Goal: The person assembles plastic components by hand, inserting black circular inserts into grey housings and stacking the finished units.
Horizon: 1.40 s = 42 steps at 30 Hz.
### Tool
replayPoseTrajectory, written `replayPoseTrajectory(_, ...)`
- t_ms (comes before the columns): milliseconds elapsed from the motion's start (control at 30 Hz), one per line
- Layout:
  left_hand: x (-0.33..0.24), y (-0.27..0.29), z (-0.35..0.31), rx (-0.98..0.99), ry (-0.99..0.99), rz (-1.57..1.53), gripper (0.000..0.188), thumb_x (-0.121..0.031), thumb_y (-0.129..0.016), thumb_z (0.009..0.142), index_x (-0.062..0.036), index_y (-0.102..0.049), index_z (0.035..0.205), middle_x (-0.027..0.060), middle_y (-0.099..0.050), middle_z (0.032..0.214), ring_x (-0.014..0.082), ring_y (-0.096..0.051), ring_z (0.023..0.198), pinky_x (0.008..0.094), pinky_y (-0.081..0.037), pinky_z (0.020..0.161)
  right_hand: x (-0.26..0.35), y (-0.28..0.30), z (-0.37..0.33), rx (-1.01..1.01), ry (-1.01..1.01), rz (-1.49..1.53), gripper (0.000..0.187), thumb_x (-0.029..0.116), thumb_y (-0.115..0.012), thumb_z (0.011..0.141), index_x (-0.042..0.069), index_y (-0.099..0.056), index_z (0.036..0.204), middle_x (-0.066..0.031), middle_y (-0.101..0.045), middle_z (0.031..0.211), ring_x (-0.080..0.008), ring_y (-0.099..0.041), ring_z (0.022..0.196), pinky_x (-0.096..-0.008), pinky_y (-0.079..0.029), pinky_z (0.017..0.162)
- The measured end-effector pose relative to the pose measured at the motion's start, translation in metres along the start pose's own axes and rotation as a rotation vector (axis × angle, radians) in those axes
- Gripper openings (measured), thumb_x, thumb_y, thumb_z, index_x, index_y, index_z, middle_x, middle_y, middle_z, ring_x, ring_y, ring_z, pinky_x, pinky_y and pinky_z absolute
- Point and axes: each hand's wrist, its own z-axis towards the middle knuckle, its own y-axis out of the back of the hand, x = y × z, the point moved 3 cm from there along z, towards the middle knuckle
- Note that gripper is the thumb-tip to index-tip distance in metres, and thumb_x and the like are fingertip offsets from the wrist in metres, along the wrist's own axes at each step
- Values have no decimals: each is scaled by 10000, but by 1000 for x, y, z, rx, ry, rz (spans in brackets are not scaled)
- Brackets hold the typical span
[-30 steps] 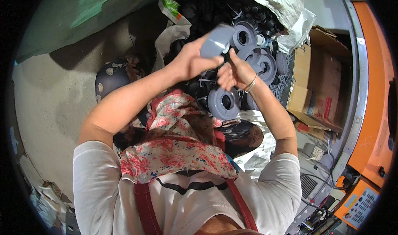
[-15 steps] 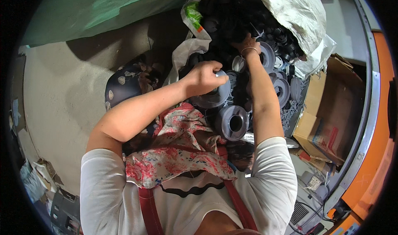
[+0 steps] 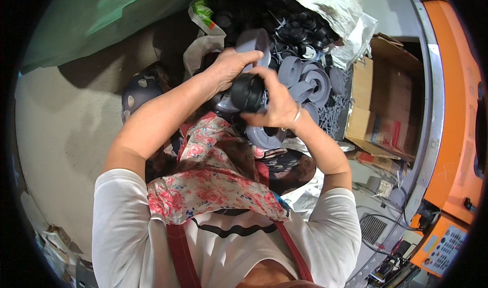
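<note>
Both hands meet on a black ring (image 3: 247,91), a short round plastic part held just above the lap. The right hand (image 3: 274,107) curls over it from the near side, fingers closed around its rim; a band shows at the wrist. The left hand (image 3: 229,67) comes in from the far side, thumb and fingers closed, seemingly clamping a grey disc (image 3: 254,41) against the ring's back (where disc ends and ring begins is hard to tell, since the fingers cover the join). Held this way, one hand per part, the two pieces look to be pressed or twisted together, with the ring's open face turned toward the wearer.

Directly below the hands lies another grey disc (image 3: 267,135) on the lap, and more grey discs (image 3: 310,82) are heaped just beyond, within easy reach. Farther out a white sack (image 3: 330,3) gapes open, full of black parts (image 3: 254,6) too jumbled to tell apart. A floral cloth (image 3: 213,181) hangs over the chest and hides the lap's near side. To the right stand a cardboard box (image 3: 384,100) and an orange machine (image 3: 457,125), the latter cut off by the picture's rim. A green sheet (image 3: 101,18) lies at upper left.
</note>
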Motion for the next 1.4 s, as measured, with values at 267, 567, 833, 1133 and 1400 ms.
replayPoseTrajectory(267,1,-10,-10,436,-3,-110,295,-242,-617,834,0,-570,996,53,-613,878,109,-605,747,247,-517,678,-46,33,-14,-435,-213,-270,753,346,-740,595,-81,-454,1145,-226,-504,1055,-324,-506,994,-373,-413,885)
replayPoseTrajectory(567,-2,-2,-14,519,125,-29,378,-264,-580,869,7,-510,1122,68,-599,1011,129,-612,857,276,-526,754,-12,32,-16,-55,152,-659,753,158,-768,560,40,-421,1218,-205,-437,1122,-372,-483,1003,-380,-431,873)
replayPoseTrajectory(833,5,1,-16,518,12,10,427,-253,-612,852,3,-475,1165,68,-561,1048,131,-556,923,286,-473,817,-56,22,-23,-63,-901,724,667,521,-595,797,-125,-562,962,-174,-611,679,-160,-562,425,-232,-469,394)
replayPoseTrajectory(1133,4,0,-17,464,-226,638,514,-332,-651,801,14,-486,1144,51,-568,1001,93,-518,882,240,-439,771,-43,12,-18,-313,-29,-520,777,237,-768,577,4,-417,1229,-161,-534,916,-284,-564,833,-347,-479,728)
replayPoseTrajectory(1400,1,1,-20,560,156,351,389,-285,-614,842,1,-544,1096,50,-595,948,99,-575,798,249,-500,689,-23,8,-25,81,613,-910,553,145,-652,632,89,-497,1159,-188,-472,1020,-325,-512,933,-405,-465,795)
